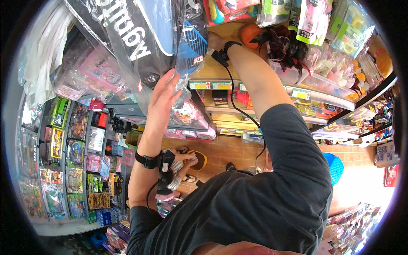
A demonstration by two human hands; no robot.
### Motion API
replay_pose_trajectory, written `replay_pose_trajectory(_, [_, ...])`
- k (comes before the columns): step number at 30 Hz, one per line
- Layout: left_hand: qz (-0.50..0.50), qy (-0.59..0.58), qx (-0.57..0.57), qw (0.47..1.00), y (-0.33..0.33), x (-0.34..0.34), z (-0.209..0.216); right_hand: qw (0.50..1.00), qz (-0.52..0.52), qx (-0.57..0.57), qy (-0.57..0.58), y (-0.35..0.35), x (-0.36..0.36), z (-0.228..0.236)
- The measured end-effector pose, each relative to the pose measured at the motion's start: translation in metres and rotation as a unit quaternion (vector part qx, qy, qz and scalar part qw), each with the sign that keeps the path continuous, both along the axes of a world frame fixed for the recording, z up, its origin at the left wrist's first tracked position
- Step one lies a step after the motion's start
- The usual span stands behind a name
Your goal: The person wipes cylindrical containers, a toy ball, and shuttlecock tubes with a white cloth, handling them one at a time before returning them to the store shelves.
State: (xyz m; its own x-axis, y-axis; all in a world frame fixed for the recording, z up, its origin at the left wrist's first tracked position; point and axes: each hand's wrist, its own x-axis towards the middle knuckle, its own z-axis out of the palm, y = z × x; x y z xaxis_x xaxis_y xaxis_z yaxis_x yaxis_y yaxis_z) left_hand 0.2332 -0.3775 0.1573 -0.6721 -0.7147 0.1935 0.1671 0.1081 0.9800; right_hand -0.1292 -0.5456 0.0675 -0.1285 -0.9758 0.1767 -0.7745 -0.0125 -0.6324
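My left hand (163, 95) is raised with its fingers stretched out against the lower end of a large black package (127, 34) in clear plastic. The package has a blue panel and large white lettering. Beside it hangs a blue item with a grid pattern (194, 40). My right hand (216, 41) reaches over a wooden shelf (231, 30) at the top. Its fingers are mostly hidden, so I cannot make out what they touch. Near my right wrist are a round orange thing (250, 34) and a bunch of dark feathers (287, 46).
Clear bins of pale flower-like pieces (327, 63) stand to the right on the shelf. Packaged toys (76, 153) fill a rack on the left. Below, a person (178, 168) sits low by a yellow-rimmed round object (198, 160). A blue basket-like thing (332, 168) stands on the tiled floor.
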Motion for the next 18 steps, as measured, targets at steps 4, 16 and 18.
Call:
replay_pose_trajectory(4, [-0.01,0.006,-0.002,1.0,0.008,0.001,0.005,0.996,-0.005,-0.005,-0.087,0.02,-0.002,-0.015])
replay_pose_trajectory(16, [0.024,0.036,0.016,0.999,0.017,0.023,-0.017,0.968,0.178,-0.051,0.168,0.116,0.097,-0.005])
replay_pose_trajectory(18, [0.015,0.044,0.011,0.999,0.021,0.015,-0.017,0.97,0.239,-0.048,0.005,0.153,0.108,0.014])
